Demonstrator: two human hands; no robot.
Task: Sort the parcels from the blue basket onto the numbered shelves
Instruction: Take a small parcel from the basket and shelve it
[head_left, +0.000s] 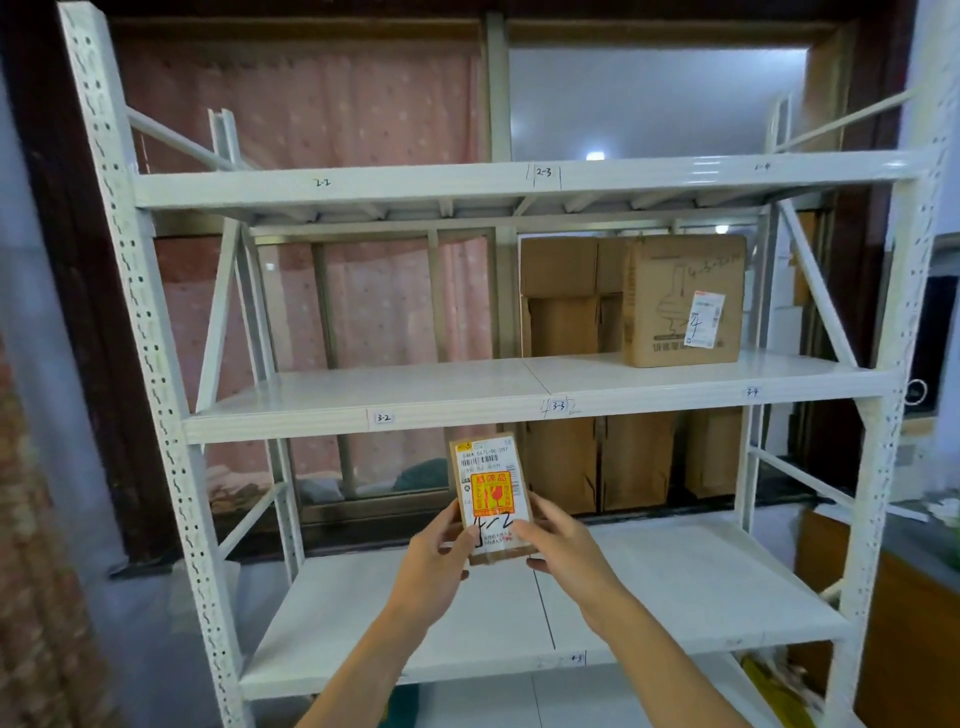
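Note:
I hold a small brown parcel (491, 493) upright in front of the white rack, between its middle and lower boards. It carries a white shipping label, an orange-red fragile sticker and a handwritten "4-2". My left hand (436, 558) grips its lower left edge and my right hand (558, 545) its lower right edge. The rack's beams bear handwritten labels: 2-2 (322, 182), 2-3 (543, 172), 3-2 (383, 418), 3-3 (558, 406) and 3-4 (751, 392). The blue basket is out of view.
A large cardboard box (675, 296) marked "4" stands on the middle shelf (415, 395) at the right. More cardboard boxes (566, 291) are stacked behind the rack. The lower shelf (675, 597) lies under my hands. A brown cabinet (904, 623) stands at the right.

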